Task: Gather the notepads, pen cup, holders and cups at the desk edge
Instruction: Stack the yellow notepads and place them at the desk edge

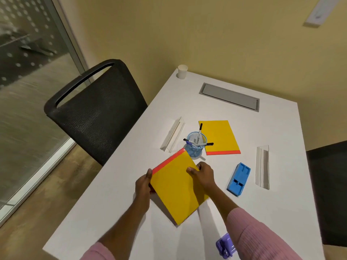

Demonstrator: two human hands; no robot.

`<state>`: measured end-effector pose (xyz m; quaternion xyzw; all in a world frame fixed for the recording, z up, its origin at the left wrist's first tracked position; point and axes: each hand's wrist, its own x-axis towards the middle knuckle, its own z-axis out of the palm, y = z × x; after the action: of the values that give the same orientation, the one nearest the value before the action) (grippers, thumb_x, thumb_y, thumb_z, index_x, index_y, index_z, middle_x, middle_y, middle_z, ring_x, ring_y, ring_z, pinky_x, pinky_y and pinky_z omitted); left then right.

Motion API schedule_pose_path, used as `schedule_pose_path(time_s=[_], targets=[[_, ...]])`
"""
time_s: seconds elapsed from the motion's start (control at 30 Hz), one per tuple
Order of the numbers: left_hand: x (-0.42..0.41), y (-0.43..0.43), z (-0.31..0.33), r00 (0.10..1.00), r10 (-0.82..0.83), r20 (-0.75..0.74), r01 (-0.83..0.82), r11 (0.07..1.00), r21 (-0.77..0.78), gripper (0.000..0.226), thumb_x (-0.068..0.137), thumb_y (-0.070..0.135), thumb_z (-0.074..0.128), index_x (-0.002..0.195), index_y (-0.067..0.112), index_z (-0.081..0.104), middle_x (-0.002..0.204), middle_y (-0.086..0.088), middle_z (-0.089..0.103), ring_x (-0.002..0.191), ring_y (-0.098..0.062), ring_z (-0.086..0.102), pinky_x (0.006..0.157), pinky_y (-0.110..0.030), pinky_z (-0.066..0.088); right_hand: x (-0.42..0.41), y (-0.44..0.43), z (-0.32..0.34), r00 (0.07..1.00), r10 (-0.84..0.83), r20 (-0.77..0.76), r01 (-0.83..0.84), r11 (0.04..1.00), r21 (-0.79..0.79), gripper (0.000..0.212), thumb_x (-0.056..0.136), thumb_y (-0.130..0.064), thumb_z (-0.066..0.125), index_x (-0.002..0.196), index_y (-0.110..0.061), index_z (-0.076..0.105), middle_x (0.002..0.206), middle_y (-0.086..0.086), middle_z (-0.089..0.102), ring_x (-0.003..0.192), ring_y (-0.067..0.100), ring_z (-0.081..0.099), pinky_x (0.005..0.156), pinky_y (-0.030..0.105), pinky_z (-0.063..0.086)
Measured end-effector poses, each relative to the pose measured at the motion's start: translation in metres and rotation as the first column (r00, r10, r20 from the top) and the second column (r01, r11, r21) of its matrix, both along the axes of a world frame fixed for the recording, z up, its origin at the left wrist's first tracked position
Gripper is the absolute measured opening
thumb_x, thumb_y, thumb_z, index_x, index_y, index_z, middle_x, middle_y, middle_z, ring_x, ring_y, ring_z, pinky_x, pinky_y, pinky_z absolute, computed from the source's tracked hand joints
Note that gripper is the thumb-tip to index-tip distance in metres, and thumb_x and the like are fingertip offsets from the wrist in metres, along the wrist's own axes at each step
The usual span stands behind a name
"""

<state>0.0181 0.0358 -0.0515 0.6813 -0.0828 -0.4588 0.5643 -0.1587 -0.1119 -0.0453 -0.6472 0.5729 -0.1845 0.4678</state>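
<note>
left hand (143, 182) and right hand (203, 174) clamp long edges of yellow red-spined notepad (175, 186), tilted above white desk (272, 212); long axis diagonal, red spine farthest from person.

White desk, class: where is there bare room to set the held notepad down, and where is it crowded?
Bare: the white desk's near-left corner, left of the left hand; also the strip between the grey cable hatch and white paper cup. Crowded: around the blue mesh pen cup, flanked by the flat yellow notepad and clear holder.
</note>
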Motion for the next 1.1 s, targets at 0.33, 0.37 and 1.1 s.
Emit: schedule_pose_path(time_s=[0.33,0.37,1.1], targets=[[0.037,0.021,0.065,0.957,-0.134,0.257,0.127,0.991,0.044,0.013,0.093,0.011,0.059,0.080,0.011,0.060,0.077,-0.010,0.061,0.073,-0.025,0.055,0.066,-0.034,0.044,0.047,0.038,0.057,0.937,-0.256,0.239,0.243,0.967,0.082,0.041,0.088,-0.030,0.069,0.065,-0.017,0.037,0.064,0.002,0.040,0.063,0.015,0.035,0.057,0.031,0.030],[0.043,0.025,0.072,0.955,-0.121,0.272,0.116,0.993,0.032,0.013,0.094,0.011,0.057,0.082,0.014,0.060,0.082,-0.009,0.062,0.076,-0.025,0.057,0.069,-0.034,0.046,0.053,0.046,0.064,0.924,-0.273,0.269,0.253,0.962,0.107,0.038,0.089,-0.028,0.069,0.067,-0.017,0.040,0.065,0.002,0.042,0.066,0.015,0.037,0.059,0.030,0.032],[0.313,0.200,0.224,0.761,-0.057,0.647,0.139,0.987,-0.076,0.020,0.096,0.021,0.056,0.113,0.011,0.052,0.100,-0.003,0.056,0.090,-0.021,0.053,0.071,-0.033,0.039,0.318,0.275,0.209,0.837,-0.159,0.524,0.073,0.981,0.181,0.041,0.098,-0.025,0.056,0.135,-0.015,0.041,0.133,0.012,0.053,0.113,0.031,0.055,0.097,0.052,0.047]])
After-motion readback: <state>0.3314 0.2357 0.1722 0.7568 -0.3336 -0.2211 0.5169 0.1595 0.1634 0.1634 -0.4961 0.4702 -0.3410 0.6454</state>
